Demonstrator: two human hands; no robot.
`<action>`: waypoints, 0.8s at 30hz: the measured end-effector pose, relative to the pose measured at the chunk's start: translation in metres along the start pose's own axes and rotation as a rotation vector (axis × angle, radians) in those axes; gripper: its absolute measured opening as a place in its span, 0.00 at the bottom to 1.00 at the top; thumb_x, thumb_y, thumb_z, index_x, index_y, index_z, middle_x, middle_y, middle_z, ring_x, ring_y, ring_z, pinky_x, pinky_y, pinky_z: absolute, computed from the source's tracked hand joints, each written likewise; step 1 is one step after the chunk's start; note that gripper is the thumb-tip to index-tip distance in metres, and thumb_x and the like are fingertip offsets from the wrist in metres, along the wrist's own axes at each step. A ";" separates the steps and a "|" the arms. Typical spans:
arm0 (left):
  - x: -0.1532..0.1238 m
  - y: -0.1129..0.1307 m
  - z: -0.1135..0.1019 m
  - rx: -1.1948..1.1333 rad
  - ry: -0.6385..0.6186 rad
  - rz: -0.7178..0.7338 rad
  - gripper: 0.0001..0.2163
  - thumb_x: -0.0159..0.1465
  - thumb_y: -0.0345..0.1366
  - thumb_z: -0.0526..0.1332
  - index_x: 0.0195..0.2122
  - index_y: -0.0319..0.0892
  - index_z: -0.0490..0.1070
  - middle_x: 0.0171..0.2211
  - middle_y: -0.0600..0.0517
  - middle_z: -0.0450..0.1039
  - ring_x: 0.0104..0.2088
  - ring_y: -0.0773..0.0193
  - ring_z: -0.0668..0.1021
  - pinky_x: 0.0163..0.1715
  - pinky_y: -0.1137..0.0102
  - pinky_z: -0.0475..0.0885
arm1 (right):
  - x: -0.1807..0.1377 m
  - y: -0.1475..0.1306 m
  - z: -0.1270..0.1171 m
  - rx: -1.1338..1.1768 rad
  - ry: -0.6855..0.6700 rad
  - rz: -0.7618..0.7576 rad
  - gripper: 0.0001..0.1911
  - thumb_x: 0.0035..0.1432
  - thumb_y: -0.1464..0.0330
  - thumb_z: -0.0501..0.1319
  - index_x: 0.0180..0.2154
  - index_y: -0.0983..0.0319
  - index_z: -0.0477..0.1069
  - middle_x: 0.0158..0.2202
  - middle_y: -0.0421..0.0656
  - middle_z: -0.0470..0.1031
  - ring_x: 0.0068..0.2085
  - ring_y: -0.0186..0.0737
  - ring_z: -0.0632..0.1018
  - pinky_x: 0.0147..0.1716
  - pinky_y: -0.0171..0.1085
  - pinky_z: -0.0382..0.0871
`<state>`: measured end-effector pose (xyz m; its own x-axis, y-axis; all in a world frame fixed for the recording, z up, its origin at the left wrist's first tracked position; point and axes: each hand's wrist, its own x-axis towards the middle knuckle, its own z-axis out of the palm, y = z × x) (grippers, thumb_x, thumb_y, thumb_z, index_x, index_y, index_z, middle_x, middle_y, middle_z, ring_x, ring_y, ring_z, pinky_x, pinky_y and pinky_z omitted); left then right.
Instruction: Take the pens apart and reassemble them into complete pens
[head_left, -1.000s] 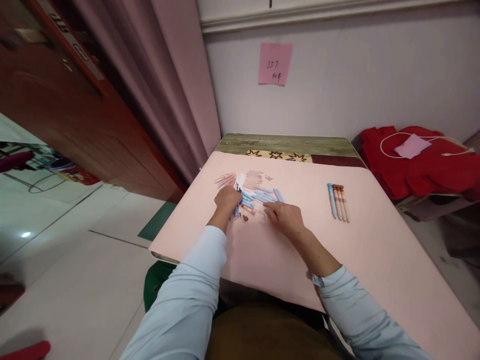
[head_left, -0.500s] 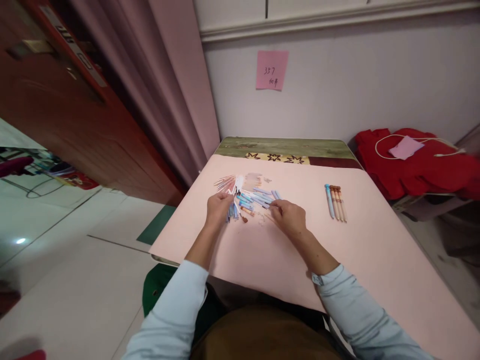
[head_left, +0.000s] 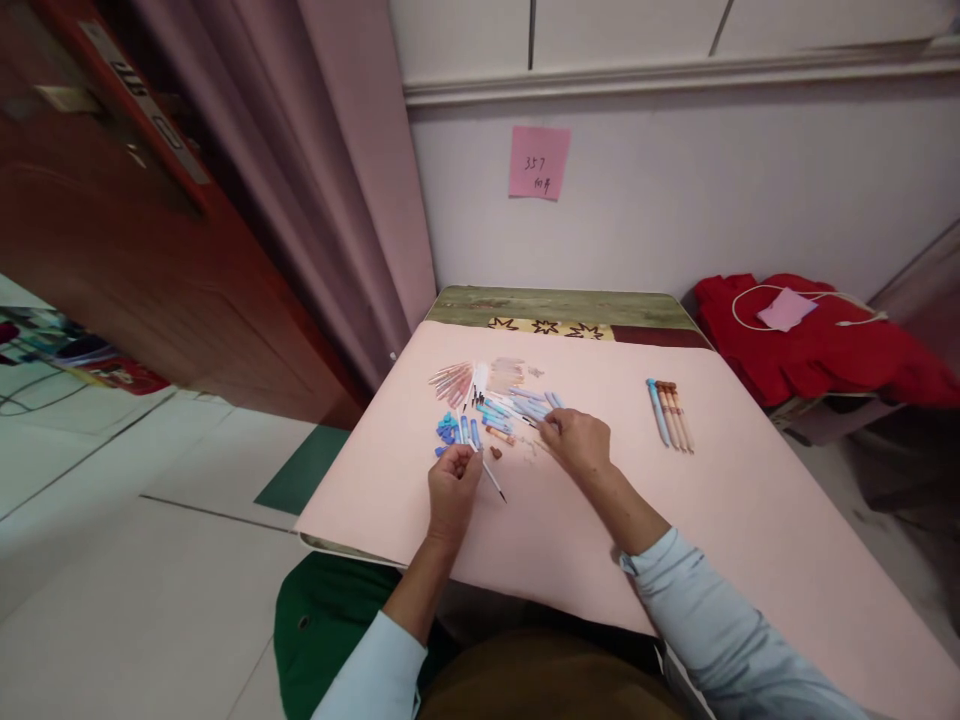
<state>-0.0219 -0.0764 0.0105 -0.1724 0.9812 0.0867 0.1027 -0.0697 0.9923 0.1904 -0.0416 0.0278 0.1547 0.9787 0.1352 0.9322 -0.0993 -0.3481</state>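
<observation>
My left hand [head_left: 454, 485] is closed in a pinch on a thin white pen refill [head_left: 493, 478], its dark tip pointing down and right. My right hand [head_left: 579, 442] has its fingertips pressed together at the right end of the pale blue pen barrels [head_left: 529, 403]; what it pinches, if anything, is hidden. Between the hands lie blue pen parts [head_left: 495, 412], an orange-brown piece [head_left: 500, 435] and a small brown cap [head_left: 496, 453]. Just beyond my left hand are bright blue caps [head_left: 447, 428] and short blue tubes [head_left: 465, 430].
Fanned pinkish-brown barrels [head_left: 452, 382], white refills [head_left: 480, 376] and a small grey heap [head_left: 535, 371] lie farther back on the pink-covered table [head_left: 570, 540]. Several whole pens [head_left: 671, 415] stand in a row at right. Red cloth [head_left: 787, 350] lies beyond the table.
My left hand has moved toward me and slightly right, drawing a refill out from the pile. My right hand has stayed in nearly the same place. The view has tilted up slightly.
</observation>
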 end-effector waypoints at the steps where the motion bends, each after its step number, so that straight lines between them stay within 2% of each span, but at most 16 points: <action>1: 0.000 0.001 0.000 -0.011 0.002 0.001 0.11 0.55 0.44 0.63 0.26 0.43 0.66 0.21 0.58 0.59 0.21 0.70 0.62 0.22 0.74 0.58 | 0.000 0.002 -0.001 -0.005 -0.001 0.019 0.13 0.60 0.58 0.56 0.36 0.54 0.78 0.33 0.41 0.80 0.33 0.40 0.77 0.28 0.35 0.55; 7: -0.001 0.003 -0.001 -0.089 0.024 -0.017 0.11 0.54 0.43 0.65 0.26 0.41 0.67 0.22 0.58 0.60 0.23 0.71 0.62 0.23 0.75 0.59 | 0.000 0.010 0.000 -0.009 0.036 0.110 0.11 0.58 0.59 0.58 0.35 0.55 0.77 0.33 0.40 0.79 0.33 0.40 0.75 0.28 0.35 0.54; 13: -0.001 0.002 -0.003 -0.171 0.040 -0.054 0.11 0.55 0.42 0.66 0.27 0.41 0.67 0.22 0.58 0.61 0.22 0.72 0.62 0.24 0.75 0.59 | -0.003 0.022 -0.008 0.065 0.169 0.131 0.11 0.57 0.59 0.58 0.37 0.55 0.77 0.33 0.39 0.78 0.31 0.37 0.73 0.29 0.34 0.54; 15: -0.001 0.002 -0.003 -0.183 0.039 -0.069 0.12 0.55 0.42 0.66 0.27 0.41 0.67 0.21 0.58 0.60 0.21 0.72 0.60 0.22 0.75 0.58 | -0.003 0.028 -0.016 0.100 0.134 0.104 0.10 0.55 0.59 0.60 0.35 0.55 0.77 0.29 0.38 0.77 0.30 0.36 0.73 0.28 0.34 0.54; 18: -0.001 0.003 -0.003 -0.187 0.039 -0.078 0.12 0.55 0.42 0.66 0.27 0.41 0.67 0.21 0.58 0.60 0.21 0.73 0.60 0.21 0.76 0.57 | -0.003 0.038 -0.028 0.134 -0.006 0.036 0.09 0.52 0.58 0.62 0.32 0.54 0.77 0.24 0.35 0.74 0.27 0.34 0.71 0.27 0.33 0.54; 21: -0.001 0.004 -0.002 -0.191 0.042 -0.087 0.11 0.55 0.42 0.66 0.28 0.40 0.68 0.21 0.58 0.60 0.21 0.73 0.60 0.21 0.76 0.56 | -0.001 0.048 -0.035 0.133 -0.102 -0.012 0.09 0.51 0.58 0.63 0.30 0.55 0.77 0.23 0.35 0.73 0.26 0.33 0.70 0.26 0.33 0.54; 24: -0.001 0.004 -0.002 -0.195 0.044 -0.092 0.11 0.55 0.41 0.66 0.28 0.40 0.68 0.21 0.58 0.60 0.20 0.73 0.60 0.20 0.76 0.56 | 0.000 0.056 -0.038 0.149 -0.138 -0.033 0.10 0.50 0.57 0.64 0.30 0.56 0.77 0.24 0.35 0.74 0.26 0.33 0.71 0.25 0.33 0.54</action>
<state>-0.0234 -0.0777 0.0149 -0.2153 0.9765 -0.0053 -0.1063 -0.0180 0.9942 0.2553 -0.0539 0.0435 0.0693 0.9973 0.0236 0.8755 -0.0494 -0.4807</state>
